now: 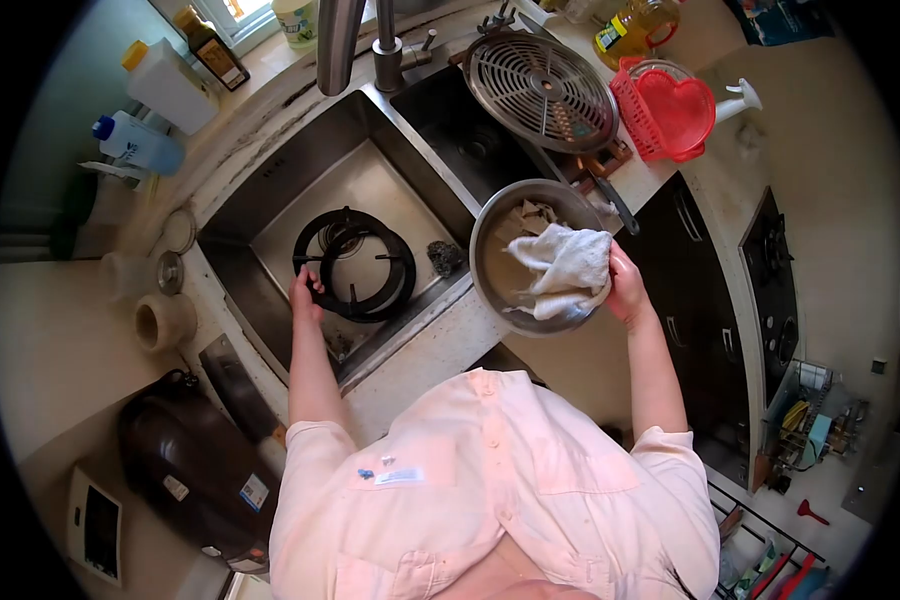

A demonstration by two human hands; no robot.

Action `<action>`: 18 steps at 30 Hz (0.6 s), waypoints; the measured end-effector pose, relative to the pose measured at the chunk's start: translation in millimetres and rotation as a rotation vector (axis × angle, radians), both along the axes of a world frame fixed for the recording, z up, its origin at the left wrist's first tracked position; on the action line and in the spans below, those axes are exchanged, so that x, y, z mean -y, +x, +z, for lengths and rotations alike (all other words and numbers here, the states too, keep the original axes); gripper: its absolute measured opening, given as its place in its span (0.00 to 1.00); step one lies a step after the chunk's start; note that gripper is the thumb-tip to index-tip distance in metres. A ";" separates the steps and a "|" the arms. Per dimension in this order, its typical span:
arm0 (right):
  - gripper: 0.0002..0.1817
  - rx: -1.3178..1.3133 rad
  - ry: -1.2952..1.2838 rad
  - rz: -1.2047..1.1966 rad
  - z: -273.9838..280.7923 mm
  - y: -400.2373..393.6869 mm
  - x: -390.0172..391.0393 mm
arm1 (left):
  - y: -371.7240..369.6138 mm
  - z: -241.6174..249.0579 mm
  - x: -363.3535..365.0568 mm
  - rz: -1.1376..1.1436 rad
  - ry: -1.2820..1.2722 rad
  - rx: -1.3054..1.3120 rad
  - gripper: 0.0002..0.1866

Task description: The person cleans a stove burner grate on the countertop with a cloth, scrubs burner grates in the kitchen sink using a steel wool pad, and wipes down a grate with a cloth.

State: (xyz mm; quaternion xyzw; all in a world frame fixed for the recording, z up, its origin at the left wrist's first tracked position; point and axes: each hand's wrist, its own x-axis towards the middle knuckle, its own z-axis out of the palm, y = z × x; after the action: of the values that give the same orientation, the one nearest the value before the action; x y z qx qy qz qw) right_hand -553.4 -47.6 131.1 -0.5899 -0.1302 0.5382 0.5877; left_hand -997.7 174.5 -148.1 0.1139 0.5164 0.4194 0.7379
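Note:
In the head view, my left hand (308,292) is closed on the left edge of a black gas-stove pan support (406,272), ring-shaped with short prongs, in the left sink basin (280,205). A dark scouring pad (444,258) lies to its right in the same basin. On the right, my right hand (625,285) grips a wet white cloth (562,262) at the rim of a metal bowl (487,282). The cloth droops into the bowl, which contains murky brownish water and a scrap of tan material (530,216). Whether my fingers also hold the rim is hidden.
The faucet (388,62) stands behind the sink. A round slotted metal steamer plate (542,82) and a red basket (660,110) are at the back right. A knife handle (618,206) juts out beside the bowl. Bottles (140,143) line the left counter.

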 end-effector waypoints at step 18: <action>0.14 0.688 -0.178 0.196 -41.7 -13.9 -6.8 | -33.4 -60.6 5.6 -0.748 0.201 -1.328 0.19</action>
State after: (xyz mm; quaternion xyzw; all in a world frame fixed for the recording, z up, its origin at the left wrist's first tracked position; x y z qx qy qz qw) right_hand -567.3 -40.8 89.5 -0.7700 -0.3288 0.3711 0.4016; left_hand -1031.1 168.9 -208.7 0.5754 0.7378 0.0304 0.3517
